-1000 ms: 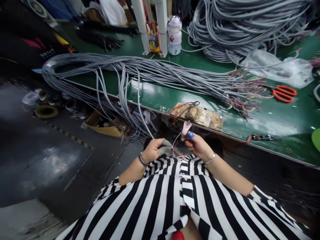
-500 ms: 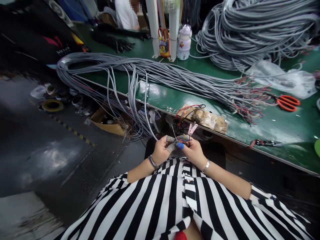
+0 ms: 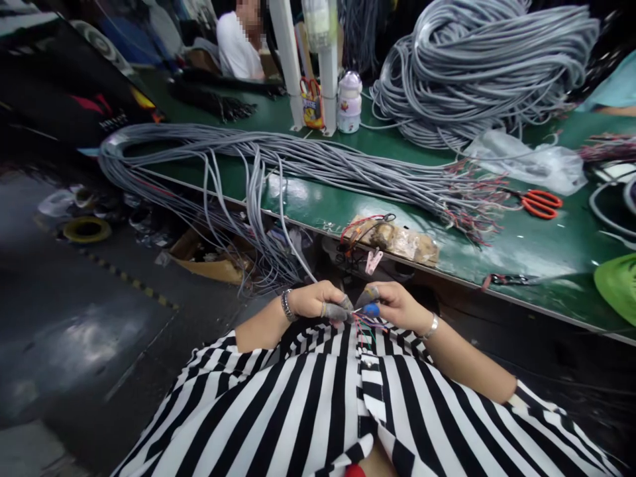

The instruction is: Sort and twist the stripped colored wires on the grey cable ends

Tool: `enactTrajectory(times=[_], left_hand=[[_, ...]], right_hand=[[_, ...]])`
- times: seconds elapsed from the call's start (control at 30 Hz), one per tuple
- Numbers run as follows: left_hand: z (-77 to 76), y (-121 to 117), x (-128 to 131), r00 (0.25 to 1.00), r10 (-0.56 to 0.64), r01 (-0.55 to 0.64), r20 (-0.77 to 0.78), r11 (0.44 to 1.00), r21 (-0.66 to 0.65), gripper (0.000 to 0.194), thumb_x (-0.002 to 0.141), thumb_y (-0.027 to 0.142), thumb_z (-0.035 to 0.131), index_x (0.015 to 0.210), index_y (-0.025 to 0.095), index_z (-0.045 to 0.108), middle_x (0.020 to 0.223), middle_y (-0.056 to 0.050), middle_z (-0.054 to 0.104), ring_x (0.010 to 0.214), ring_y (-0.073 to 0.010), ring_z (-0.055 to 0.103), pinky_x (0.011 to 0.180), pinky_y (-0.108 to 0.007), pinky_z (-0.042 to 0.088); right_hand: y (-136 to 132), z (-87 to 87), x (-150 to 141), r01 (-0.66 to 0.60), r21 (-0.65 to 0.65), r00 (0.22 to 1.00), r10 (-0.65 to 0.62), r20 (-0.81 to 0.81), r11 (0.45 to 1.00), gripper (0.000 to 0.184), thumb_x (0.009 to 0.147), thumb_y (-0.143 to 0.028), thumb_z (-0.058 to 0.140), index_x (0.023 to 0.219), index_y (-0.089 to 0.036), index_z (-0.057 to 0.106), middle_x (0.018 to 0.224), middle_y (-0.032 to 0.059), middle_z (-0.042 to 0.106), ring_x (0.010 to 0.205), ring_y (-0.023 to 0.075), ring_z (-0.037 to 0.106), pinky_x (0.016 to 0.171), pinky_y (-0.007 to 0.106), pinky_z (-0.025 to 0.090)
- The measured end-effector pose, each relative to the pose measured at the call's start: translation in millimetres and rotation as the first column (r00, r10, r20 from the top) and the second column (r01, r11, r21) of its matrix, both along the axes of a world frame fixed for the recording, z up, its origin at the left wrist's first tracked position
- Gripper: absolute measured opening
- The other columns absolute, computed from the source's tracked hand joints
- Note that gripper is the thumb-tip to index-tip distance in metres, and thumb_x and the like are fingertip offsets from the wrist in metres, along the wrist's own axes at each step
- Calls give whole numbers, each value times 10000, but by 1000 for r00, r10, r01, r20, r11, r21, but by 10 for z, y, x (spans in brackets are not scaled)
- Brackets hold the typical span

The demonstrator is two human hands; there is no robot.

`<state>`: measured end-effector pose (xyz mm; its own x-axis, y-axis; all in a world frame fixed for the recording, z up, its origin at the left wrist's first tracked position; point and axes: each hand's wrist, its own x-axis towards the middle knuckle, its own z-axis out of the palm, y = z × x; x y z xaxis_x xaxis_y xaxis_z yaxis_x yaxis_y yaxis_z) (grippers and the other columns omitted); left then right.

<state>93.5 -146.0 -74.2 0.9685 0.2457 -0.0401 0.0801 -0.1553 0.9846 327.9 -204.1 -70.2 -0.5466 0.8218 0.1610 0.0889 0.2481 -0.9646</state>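
Observation:
My left hand [image 3: 322, 301], with grey covers on some fingers, is closed on the end of a grey cable [image 3: 297, 250] that runs down from the bench edge. Thin coloured wires [image 3: 366, 326] fan out of this end in front of the striped shirt. Grey and blue finger covers show on my right hand [image 3: 392, 307], whose thumb and finger pinch a thin strand at the cable end. Just beyond the hands, a pink clip [image 3: 373, 262] hangs at the bench edge by a taped cardboard block [image 3: 405, 240].
Across the green bench [image 3: 308, 201] lies a long bundle of grey cables [image 3: 318, 156] with frayed ends. Orange-handled scissors [image 3: 541, 203], pliers-like tool [image 3: 511, 280], a plastic bag [image 3: 527, 159], a bottle [image 3: 350, 103] and a big cable coil [image 3: 487, 73] are on it. A person [image 3: 239, 43] sits beyond.
Both hands have come down and nearer to the shirt, with the coloured wires now spread below them. The right fingers have shifted to a thin strand. The view has tilted slightly.

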Motion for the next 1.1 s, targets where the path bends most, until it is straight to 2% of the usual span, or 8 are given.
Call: enactTrajectory(times=[0.07,0.2,0.3,0.4,0.53,0.7,0.87,1.1], left_hand=[[25,7,49,997,60,-67,58,987,146,417,870,507,565,872,132,747,709,-115,725,630,-162,672,612,-223,521],[53,14,113,936,255,-341,242,827,448,282,849,411,633,882,165,764,749,-110,743,680,-162,682,687,-239,508],[7,19,162,839,388,-542,382,651,530,219,844,351,650,909,175,762,736,-88,744,654,-151,675,691,-250,507],[-71,8,247,746,510,-665,428,542,514,207,850,330,643,919,170,754,733,-79,742,665,-153,678,685,-257,520],[-142,-14,385,694,601,-717,397,531,451,221,858,342,627,861,155,744,730,-70,734,666,-148,674,668,-250,527],[-158,-4,464,706,617,-708,347,601,372,225,878,310,598,815,135,724,662,-49,705,603,-124,645,609,-219,498],[-205,-4,440,709,627,-704,323,606,370,247,877,328,595,798,129,717,665,-53,703,605,-126,645,618,-220,496],[-313,3,446,744,606,-663,282,616,425,255,884,353,581,831,150,725,694,-45,713,636,-126,647,647,-218,493]], right_hand=[[-15,-121,103,137,-245,975,-174,-136,960,217,763,-386,711,759,-171,682,670,28,617,578,128,524,535,252,434],[-12,-392,289,311,-622,765,-578,-284,718,300,621,-368,821,715,-172,615,530,-52,469,409,38,252,365,178,172],[44,-508,343,330,-736,655,-704,-273,591,368,618,-406,824,641,-182,532,479,-83,384,390,20,130,360,177,55],[135,-557,301,326,-751,684,-692,-231,574,446,667,-548,758,603,-182,510,471,-60,418,381,22,118,352,190,41],[292,-534,160,263,-749,745,-621,-243,608,516,688,-670,676,703,-159,605,579,1,559,381,27,202,342,197,107],[437,-400,4,211,-733,777,-566,-274,646,523,668,-678,695,709,-164,604,480,-44,458,399,47,284,353,179,183],[444,-352,-76,210,-720,748,-583,-317,662,508,670,-663,700,647,-171,578,519,-23,504,415,57,306,358,196,218],[440,-360,-118,192,-755,685,-637,-354,627,444,648,-538,784,604,-177,529,506,-49,444,431,58,315,383,200,239]])
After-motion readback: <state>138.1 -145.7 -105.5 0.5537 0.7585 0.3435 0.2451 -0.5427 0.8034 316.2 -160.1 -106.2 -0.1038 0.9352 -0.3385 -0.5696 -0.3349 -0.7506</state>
